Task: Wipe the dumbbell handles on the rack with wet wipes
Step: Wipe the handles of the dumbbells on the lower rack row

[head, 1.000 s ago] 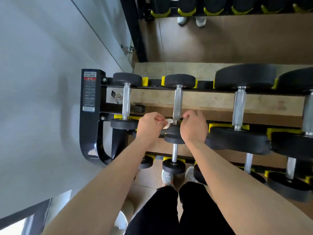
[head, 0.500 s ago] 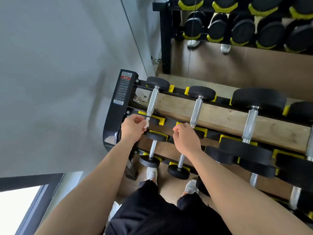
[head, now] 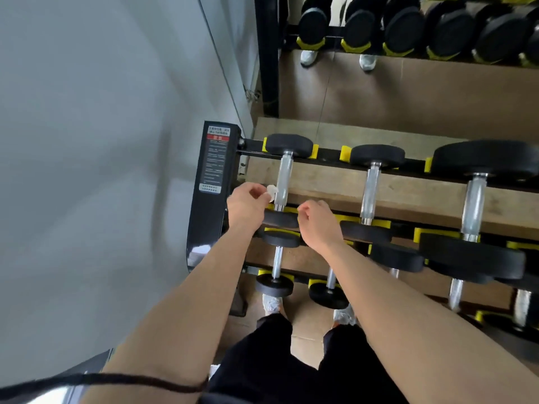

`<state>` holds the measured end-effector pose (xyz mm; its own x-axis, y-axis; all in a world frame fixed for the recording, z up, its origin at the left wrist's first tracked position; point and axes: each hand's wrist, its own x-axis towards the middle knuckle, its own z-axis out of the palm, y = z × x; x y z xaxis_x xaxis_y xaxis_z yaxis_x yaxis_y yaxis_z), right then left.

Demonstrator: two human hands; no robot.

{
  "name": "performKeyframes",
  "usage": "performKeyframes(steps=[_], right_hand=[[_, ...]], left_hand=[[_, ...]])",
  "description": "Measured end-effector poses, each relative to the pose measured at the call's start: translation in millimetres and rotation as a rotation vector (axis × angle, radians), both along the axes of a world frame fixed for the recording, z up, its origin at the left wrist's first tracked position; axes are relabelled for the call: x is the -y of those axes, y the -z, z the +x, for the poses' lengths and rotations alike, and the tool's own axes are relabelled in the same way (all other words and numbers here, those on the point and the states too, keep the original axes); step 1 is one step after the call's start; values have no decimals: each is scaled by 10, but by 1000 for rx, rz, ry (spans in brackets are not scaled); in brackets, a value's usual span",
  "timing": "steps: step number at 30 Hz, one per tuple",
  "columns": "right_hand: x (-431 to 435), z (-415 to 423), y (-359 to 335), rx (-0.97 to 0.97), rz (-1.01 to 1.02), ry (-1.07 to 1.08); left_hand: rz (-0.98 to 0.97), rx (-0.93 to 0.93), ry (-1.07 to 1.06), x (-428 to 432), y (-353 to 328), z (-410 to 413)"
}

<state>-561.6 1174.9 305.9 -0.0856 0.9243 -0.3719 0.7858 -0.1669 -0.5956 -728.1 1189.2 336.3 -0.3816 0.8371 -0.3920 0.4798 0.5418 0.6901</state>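
A person is standing at a black rack (head: 204, 223) that is carrying dumbbells in rows on yellow cradles (head: 346, 153). The left hand (head: 246, 205) is pinching a small white wipe (head: 271, 192) between thumb and fingertips. The wipe is sitting just beside the near part of the steel handle (head: 283, 179) of the leftmost top dumbbell (head: 288, 144); whether it is touching the handle cannot be told. The right hand (head: 318, 223) is hovering over the near head (head: 280, 220) of this dumbbell, its fingers curling inward and holding nothing visible. On the end plate of the rack a label (head: 215, 160) is showing a red band and white lines of writing, too small for reading.
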Motion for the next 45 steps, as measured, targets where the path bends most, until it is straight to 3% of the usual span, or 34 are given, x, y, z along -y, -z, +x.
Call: performKeyframes(steps=[5, 9, 14, 23, 30, 39, 45], right_hand=[[-280, -392, 246, -34, -10, 280], [-408, -603, 406, -113, -52, 564], [-406, -742, 589, -155, -52, 764], [-403, -759, 612, -126, 40, 744], [-389, -760, 595, -155, 65, 756], [-385, -755, 609, -158, 68, 756], [-382, -758, 630, -165, 84, 754]], left_hand=[[17, 23, 75, -366, 312, -46], [71, 77, 20, -614, 514, -28], [140, 144, 32, -903, 610, 27], [166, 97, 123, -1044, 707, 11], [137, 19, 335, -656, 767, -144], [228, 86, 55, -1001, 771, 55], [170, 12, 273, -560, 851, -116]])
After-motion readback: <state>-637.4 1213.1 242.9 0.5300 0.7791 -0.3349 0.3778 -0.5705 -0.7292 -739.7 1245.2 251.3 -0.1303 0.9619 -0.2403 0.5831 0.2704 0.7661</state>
